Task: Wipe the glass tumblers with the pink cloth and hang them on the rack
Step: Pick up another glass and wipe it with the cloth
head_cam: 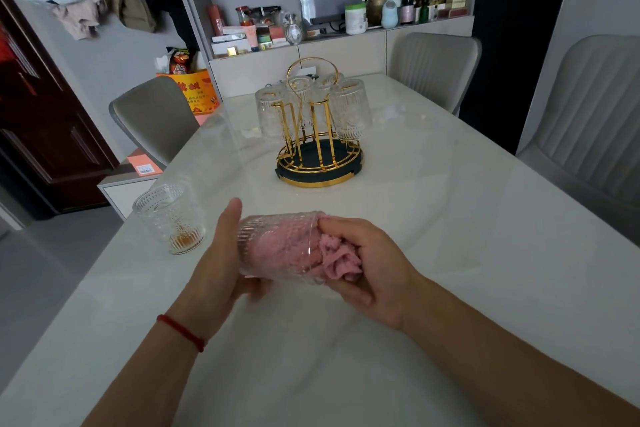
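Note:
A ribbed glass tumbler [277, 246] lies on its side above the table, gripped at its base by my left hand [218, 263]. The pink cloth [337, 258] is stuffed into the tumbler's mouth, and my right hand [367, 267] holds the cloth with fingers reaching inside the rim. Another tumbler [171, 222] stands upright near the table's left edge, with a little amber liquid at its bottom. Further back stands the gold wire rack [318, 149] on a dark round base, with several tumblers [349, 111] hanging upside down on its prongs.
The white table [450, 218] fills most of the view. Grey chairs stand at the left [156, 118], at the back right [433, 66] and at the right [588, 121]. A cluttered shelf [311, 24] lies behind the table.

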`<state>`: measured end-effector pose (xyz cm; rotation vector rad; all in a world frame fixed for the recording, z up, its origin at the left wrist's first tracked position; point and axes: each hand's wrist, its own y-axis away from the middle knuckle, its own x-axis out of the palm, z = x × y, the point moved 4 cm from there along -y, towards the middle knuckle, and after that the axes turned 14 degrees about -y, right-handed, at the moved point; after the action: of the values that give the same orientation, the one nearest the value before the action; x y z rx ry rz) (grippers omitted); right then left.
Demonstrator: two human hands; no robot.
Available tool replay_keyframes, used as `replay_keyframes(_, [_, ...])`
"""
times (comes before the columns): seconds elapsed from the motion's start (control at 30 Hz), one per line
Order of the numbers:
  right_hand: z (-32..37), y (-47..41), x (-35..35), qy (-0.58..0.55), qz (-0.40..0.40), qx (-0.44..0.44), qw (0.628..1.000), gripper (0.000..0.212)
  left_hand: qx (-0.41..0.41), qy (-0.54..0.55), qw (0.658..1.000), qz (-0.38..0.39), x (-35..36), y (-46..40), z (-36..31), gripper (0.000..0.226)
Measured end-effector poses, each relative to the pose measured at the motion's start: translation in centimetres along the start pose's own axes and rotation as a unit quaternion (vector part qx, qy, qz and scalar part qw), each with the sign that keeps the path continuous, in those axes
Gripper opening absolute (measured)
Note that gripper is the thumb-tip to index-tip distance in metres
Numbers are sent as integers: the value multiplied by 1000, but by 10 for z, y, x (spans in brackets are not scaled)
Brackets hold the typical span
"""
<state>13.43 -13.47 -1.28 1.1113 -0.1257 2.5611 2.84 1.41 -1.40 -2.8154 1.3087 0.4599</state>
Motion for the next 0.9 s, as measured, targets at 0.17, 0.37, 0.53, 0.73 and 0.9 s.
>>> replay_keyframes(0.17, [-1, -2, -7, -35, -23, 31, 999, 22, 68, 24, 997, 32, -8, 1, -5, 41])
replay_keyframes(0.37, [8, 0, -15, -54, -46, 30, 997, 22, 137, 134, 971, 146, -13, 3, -3, 71])
replay_keyframes(0.53, [15, -1, -19, -23, -44, 12, 999, 26, 44, 83, 980, 175, -14, 5, 0, 62])
replay_keyframes(0.73, [15, -2, -19, -69, -29, 23, 997, 24, 166, 84, 969, 165, -16, 7, -4, 75])
replay_keyframes(0.9, [24, 2, -20, -5, -60, -6, 998, 29, 110, 138, 971, 160, -5, 4, -3, 65])
